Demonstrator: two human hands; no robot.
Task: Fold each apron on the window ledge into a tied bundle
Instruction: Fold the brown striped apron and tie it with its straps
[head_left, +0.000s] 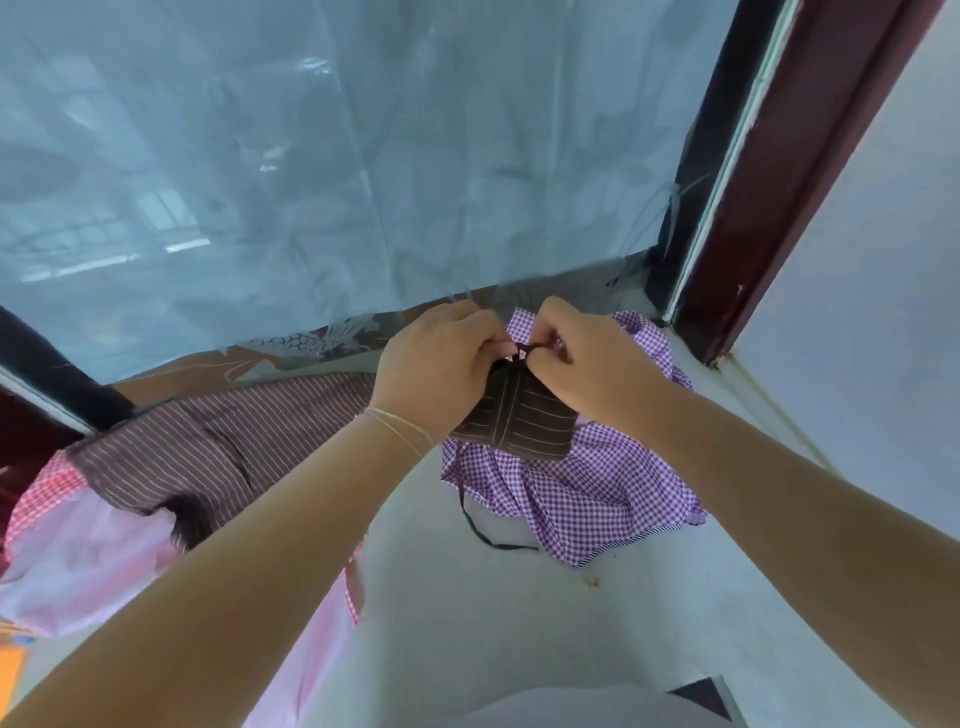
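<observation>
Brown striped bundle (519, 415): both hands pinch its tie (524, 351).

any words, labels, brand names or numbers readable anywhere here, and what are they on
None: no text can be read in this view.
The brown striped bundle pinched by the left hand and right hand: stripes only, no label visible.
The purple checked apron and the brown striped apron: patterns only.
The window film: an etched fish-like motif at its lower edge, no lettering.
</observation>
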